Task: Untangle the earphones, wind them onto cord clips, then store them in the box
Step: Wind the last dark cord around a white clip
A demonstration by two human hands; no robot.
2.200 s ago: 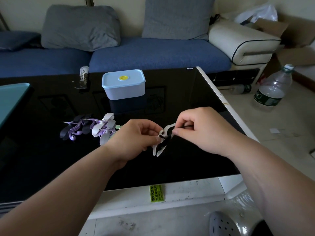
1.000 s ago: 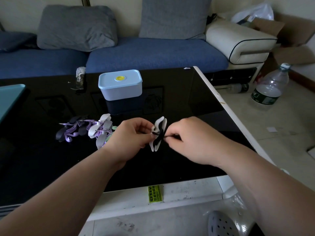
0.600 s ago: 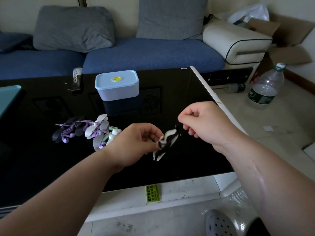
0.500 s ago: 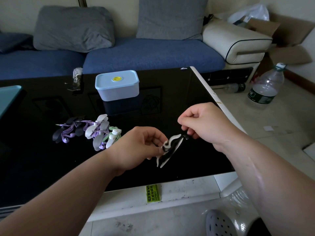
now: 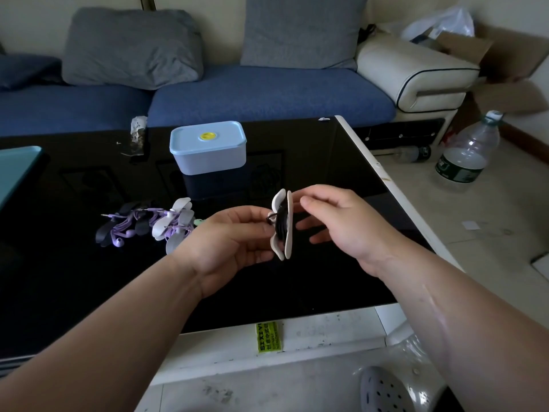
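Head view: left hand (image 5: 231, 237) pinches the cord clip (image 5: 288, 236) wound with earphones (image 5: 281, 226); right hand (image 5: 341, 221), grip slack, empty, beside it.

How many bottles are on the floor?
2. A big clear bottle stands right of the table; a small bottle lies on its side beside it, near the sofa. Others may be hidden.

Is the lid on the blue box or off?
On. The lid sits flush atop the blue box, with no gap showing.

Black earphones (image 5: 281, 225) on upright white clip (image 5: 290, 233)
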